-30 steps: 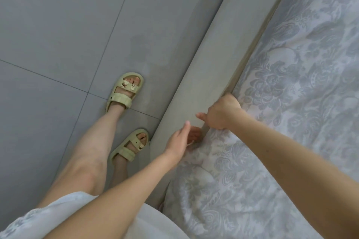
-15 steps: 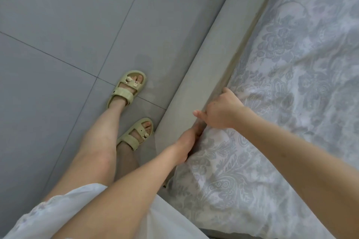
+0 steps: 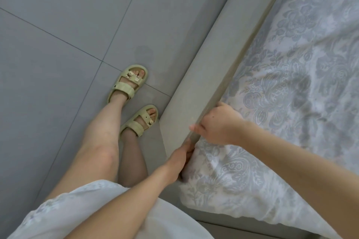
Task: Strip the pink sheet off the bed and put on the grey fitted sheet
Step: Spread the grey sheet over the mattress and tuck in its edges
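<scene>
Floor (image 3: 58, 83): grey tiles. Our sandals (image 3: 128, 83) carry small charms, no readable brand.
Bed frame (image 3: 206, 75): grey padded rail.
Left hand (image 3: 180, 159): fingers go down between frame and mattress, out of sight, so we cannot tell its grasp.
Right hand (image 3: 217, 124): fingers curled over the sheet's edge.
Grey fitted sheet (image 3: 291, 83): paisley, spread over the mattress.
Progress: no pink sheet in view. We judge the stripping done and this corner's tucking left.

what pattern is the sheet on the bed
The sheet has a grey floral paisley print on white; head view.
</scene>
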{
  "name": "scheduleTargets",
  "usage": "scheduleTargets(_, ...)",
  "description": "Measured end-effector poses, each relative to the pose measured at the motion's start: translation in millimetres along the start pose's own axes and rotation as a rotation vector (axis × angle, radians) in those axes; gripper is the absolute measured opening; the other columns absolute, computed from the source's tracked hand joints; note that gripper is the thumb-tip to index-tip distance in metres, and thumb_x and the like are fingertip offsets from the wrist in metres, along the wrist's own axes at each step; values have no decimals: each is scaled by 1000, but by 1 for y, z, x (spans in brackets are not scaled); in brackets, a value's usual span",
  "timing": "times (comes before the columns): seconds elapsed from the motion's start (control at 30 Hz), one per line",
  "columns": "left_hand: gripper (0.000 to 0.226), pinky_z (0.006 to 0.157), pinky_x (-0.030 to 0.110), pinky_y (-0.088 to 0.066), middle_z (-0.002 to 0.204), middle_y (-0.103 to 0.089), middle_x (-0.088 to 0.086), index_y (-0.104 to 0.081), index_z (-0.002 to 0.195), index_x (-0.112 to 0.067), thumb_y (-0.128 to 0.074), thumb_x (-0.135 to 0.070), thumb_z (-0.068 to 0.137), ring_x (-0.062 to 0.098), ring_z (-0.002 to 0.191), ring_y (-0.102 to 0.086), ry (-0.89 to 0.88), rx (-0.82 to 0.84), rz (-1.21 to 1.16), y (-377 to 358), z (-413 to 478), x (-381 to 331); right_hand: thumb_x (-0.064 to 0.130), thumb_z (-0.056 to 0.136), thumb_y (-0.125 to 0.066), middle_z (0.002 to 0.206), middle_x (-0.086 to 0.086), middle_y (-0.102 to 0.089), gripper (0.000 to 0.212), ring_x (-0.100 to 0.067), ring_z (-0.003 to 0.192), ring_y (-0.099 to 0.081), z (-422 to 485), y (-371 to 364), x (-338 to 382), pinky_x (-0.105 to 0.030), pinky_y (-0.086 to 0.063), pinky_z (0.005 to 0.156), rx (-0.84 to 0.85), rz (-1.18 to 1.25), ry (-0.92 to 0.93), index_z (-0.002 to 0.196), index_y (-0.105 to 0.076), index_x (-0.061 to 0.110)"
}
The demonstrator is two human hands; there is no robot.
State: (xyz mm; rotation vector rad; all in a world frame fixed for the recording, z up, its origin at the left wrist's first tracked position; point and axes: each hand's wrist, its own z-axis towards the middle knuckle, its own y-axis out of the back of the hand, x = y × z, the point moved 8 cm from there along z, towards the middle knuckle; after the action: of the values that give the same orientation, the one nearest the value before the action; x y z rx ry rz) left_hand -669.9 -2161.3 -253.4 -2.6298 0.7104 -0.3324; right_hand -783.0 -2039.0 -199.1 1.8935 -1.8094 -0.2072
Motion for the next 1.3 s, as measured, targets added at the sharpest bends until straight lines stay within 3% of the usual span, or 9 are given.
scheduleTargets(0.1, 62, 87, 31, -49, 104, -70, 5, -67, 110, -17, -23, -58, 97, 19, 97, -64, 45, -12, -1, 4, -5, 5, 45, 102, -9, 94, 1, -64, 56, -21, 103, -58, 5, -20, 14, -37, -30, 99, 175, -126, 29, 88, -59, 26)
scheduleTargets(0.23, 53, 64, 19, -51, 85, -65, 9, -64, 92, -2, -25, -36, 103, 16, 77, -61, -147, -167, 26, 30, -15, -27, 36, 104, -15, 124, -3, -58, 42, -26, 115, -52, 19, -23, 22, -40, -33, 96, 276, -164, -13, 141, -36, 34)
scheduleTargets(0.33, 36, 69, 14, -47, 87, -63, 11, -62, 98, 5, -38, -22, 101, 20, 81, -59, -286, -227, 138, 44, -27, -41, 36, 104, -16, 101, -3, -67, 48, -24, 99, -60, 15, -8, 18, -39, -33, 93, 48, 13, -108, 112, -62, 24)
scheduleTargets(0.5, 26, 66, 15, -43, 107, -66, 4, -64, 115, -7, -59, -20, 93, 13, 93, -58, -295, -181, 515, 27, -44, -30, 26, 87, -51, 59, 4, -56, 28, -21, 57, -50, -84, 4, 21, -32, -37, 59, -881, 269, -477, 63, -59, 14)
scheduleTargets(0.67, 33, 77, 25, -47, 110, -67, 5, -64, 115, -8, -65, -25, 88, 22, 100, -63, -316, -262, 678, 22, -54, -38, 38, 86, -55, 49, 6, -48, 37, -16, 46, -40, -132, -62, 59, -23, -18, 43, -749, 642, -912, 55, -51, 18)
scheduleTargets(0.87, 20, 75, 35, -49, 83, -71, 13, -71, 83, -4, -61, -20, 89, 28, 83, -65, -430, -276, 1047, -2, -70, -46, 55, 91, -45, 56, -1, -63, 59, -21, 60, -61, -126, -151, 126, -28, -43, 55, -370, 1596, -1441, 56, -62, 10)
scheduleTargets(1.1, 26, 63, 32, -40, 68, -61, 9, -62, 67, -10, -58, -20, 90, 24, 70, -56, -563, -279, 1497, -18, -75, -59, 25, 89, -64, 61, -13, -56, 33, -19, 45, -55, -81, -164, 207, -23, -43, 38, -825, 2688, -1687, 69, -56, 0)
scheduleTargets(1.2, 24, 62, 30, -38, 64, -58, 2, -63, 72, -9, -58, -23, 91, 21, 71, -55, -609, -257, 1598, -15, -79, -60, 7, 90, -60, 56, -11, -53, 27, -6, 31, -47, -73, -164, 202, -17, -35, 32, -1127, 2777, -1721, 65, -54, 1)
scheduleTargets(1.3, 24, 58, 28, -34, 63, -54, 0, -62, 75, -6, -58, -23, 91, 19, 70, -53, -641, -254, 1645, -8, -81, -60, 9, 91, -58, 50, -7, -55, 33, -10, 34, -48, -73, -170, 204, -23, -40, 39, -1034, 2538, -1766, 59, -53, 5)
